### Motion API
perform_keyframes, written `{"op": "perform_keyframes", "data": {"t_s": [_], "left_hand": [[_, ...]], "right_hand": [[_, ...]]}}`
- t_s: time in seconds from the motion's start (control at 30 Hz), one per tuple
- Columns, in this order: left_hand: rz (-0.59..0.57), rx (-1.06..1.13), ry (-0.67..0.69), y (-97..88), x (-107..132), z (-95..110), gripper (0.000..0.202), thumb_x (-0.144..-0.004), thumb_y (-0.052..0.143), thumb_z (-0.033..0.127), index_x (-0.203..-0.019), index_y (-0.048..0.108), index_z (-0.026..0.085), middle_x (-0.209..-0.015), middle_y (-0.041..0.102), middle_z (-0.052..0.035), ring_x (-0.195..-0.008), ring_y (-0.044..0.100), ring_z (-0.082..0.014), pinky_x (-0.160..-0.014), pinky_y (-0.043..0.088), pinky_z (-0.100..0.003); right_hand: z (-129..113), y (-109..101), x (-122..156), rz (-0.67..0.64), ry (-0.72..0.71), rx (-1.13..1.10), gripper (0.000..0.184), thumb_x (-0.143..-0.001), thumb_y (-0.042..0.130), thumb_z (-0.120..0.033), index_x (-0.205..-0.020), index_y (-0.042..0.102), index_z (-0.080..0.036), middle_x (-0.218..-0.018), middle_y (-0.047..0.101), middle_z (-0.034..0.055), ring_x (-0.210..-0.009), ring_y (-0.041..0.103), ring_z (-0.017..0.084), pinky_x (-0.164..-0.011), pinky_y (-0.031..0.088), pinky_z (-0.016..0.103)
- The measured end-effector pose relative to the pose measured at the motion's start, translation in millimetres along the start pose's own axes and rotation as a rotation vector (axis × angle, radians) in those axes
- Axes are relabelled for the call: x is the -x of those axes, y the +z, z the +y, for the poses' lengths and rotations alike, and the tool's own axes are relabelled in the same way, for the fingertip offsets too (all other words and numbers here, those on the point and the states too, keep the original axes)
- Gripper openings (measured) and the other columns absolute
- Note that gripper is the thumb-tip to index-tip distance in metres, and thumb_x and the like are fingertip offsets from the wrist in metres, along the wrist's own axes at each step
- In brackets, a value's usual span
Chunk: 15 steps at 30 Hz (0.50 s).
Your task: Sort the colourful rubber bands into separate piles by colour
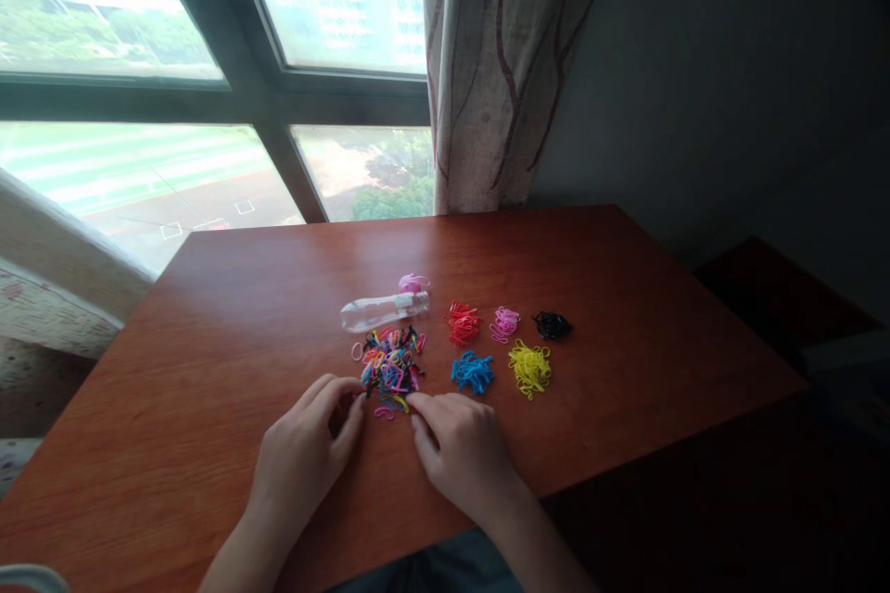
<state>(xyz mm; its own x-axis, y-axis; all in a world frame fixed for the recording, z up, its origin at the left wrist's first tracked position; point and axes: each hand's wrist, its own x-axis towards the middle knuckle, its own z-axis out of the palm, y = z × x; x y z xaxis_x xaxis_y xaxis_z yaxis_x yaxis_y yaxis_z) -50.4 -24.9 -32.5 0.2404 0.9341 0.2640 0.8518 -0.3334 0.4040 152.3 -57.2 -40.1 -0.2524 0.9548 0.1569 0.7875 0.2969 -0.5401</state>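
Note:
A mixed pile of small coloured rubber bands (390,365) lies on the wooden table in front of me. My left hand (310,445) is at the pile's near left edge, thumb and index finger pinched together at a dark rubber band (370,391). At the near right edge, my right hand (463,445) has its fingers bent and closed against the bands; what its fingertips hold is too small to make out. To the right lie single-colour heaps: red bands (463,324), blue bands (473,372), pink bands (505,324), yellow bands (529,369) and black bands (553,325).
A clear plastic bottle (379,310) lies on its side just behind the mixed pile, with a pink object (413,283) beyond its neck. The table (209,371) reaches back to a window and a patterned curtain (493,65). A pale curved object (31,578) shows at bottom left.

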Motion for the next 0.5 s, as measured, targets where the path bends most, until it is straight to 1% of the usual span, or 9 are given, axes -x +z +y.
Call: {"op": "perform_keyframes", "data": {"t_s": [0.13, 0.27, 0.5], "left_hand": [[0.025, 0.024, 0.007, -0.9, 2, -3, 0.019, -0.092, 0.048, 0.035, -0.088, 0.062, 0.022, -0.08, 0.066, 0.0015, -0.063, 0.061, -0.0119, -0.059, 0.046, -0.021], [0.021, 0.059, 0.042, -0.7, 4, -2, 0.017, -0.093, 0.049, 0.033, -0.089, 0.061, 0.021, -0.081, 0.065, 0.0011, -0.065, 0.061, -0.0117, -0.06, 0.047, -0.021], [-0.046, 0.143, 0.19, 4.0, 7, 9, 0.014, -0.094, 0.049, 0.026, -0.095, 0.061, 0.021, -0.087, 0.065, -0.0011, -0.067, 0.062, -0.0107, -0.063, 0.049, -0.02]], "right_hand": [[0, 1, 0, 0.018, 0.005, -0.02, 0.024, -0.092, 0.052, -0.017, -0.11, 0.065, -0.025, -0.088, 0.072, 0.0012, -0.079, 0.065, 0.017, -0.069, 0.041, 0.026], [1, 2, 1, 0.041, 0.005, -0.07, 0.023, -0.093, 0.051, -0.017, -0.109, 0.065, -0.025, -0.088, 0.072, 0.0012, -0.079, 0.065, 0.017, -0.071, 0.041, 0.025], [4, 2, 3, 0.099, -0.017, -0.164, 0.029, -0.095, 0.052, -0.023, -0.122, 0.06, -0.023, -0.083, 0.071, 0.0008, -0.074, 0.064, 0.016, -0.07, 0.043, 0.024]]}}
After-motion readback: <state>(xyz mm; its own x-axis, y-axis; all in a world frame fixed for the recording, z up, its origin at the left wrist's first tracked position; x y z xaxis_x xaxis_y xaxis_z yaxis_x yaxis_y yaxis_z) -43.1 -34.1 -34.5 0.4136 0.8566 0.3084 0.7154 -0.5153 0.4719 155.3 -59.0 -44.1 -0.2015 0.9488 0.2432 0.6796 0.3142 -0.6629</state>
